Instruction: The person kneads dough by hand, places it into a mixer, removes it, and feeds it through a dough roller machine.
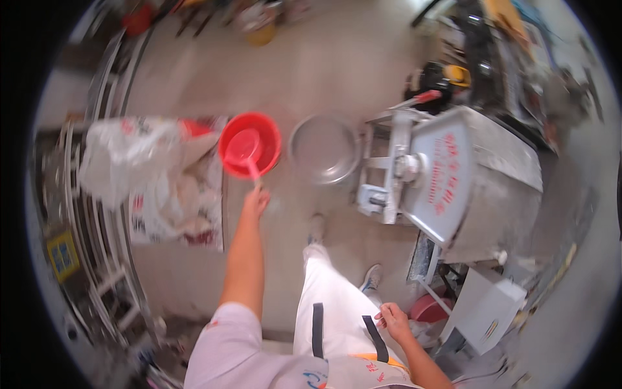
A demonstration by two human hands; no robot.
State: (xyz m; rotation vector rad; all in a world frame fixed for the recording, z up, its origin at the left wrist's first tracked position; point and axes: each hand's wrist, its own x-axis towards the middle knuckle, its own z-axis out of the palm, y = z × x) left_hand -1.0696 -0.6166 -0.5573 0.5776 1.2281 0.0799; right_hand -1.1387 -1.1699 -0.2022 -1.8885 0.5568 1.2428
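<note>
The person's left hand (258,200) is holding a long-handled pink plastic scoop (243,144), its fingers closing around the handle's near end. The scoop's bowl is showing within the opening of a round red plastic basin (272,154); whether it is resting inside or hanging above, one cannot tell. Just right of that basin, a round silver metal basin (324,152) is sitting on the grey floor (194,84). To the left, a crumpled translucent plastic bag (123,159) is lying over white printed sacks (144,223). A grey metal machine with a curved side panel (440,175) is standing on the right. The right hand (393,319) is hovering low near a black strap (374,337), its fingers partly curling; whether they are gripping anything, one cannot tell.
</note>
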